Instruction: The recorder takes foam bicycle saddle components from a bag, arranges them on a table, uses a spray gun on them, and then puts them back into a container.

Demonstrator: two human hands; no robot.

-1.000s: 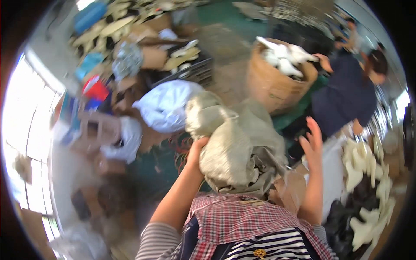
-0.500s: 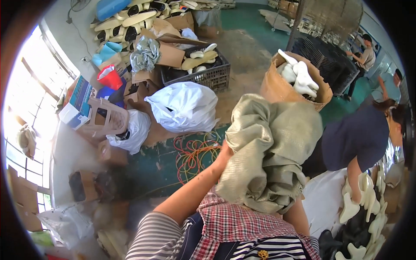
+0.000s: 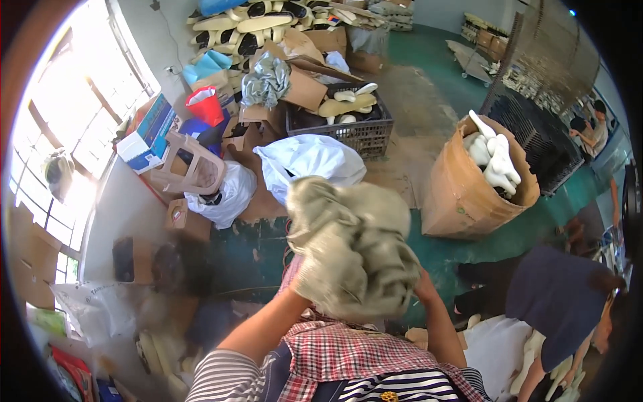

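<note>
A bunched olive-grey woven sack (image 3: 355, 248) is held up in front of my chest, slightly blurred. My left hand (image 3: 303, 276) grips its left side, and my right hand (image 3: 423, 285) holds it on the right. The sack's folds hide most of the fingers of both hands. Just beyond the sack sits a stuffed white plastic bag (image 3: 321, 157) on the floor.
At right stands a tall cardboard box (image 3: 462, 194) of white foot-like forms. A black crate (image 3: 348, 134) holds more pale pieces. A co-worker in a dark top (image 3: 559, 301) bends over pale pieces at lower right. A beige stool (image 3: 194, 161) lies at left.
The sack has shifted left and lower in view, still between both my hands. My view has turned right, bringing the cardboard box fully into sight. The co-worker bends lower.
</note>
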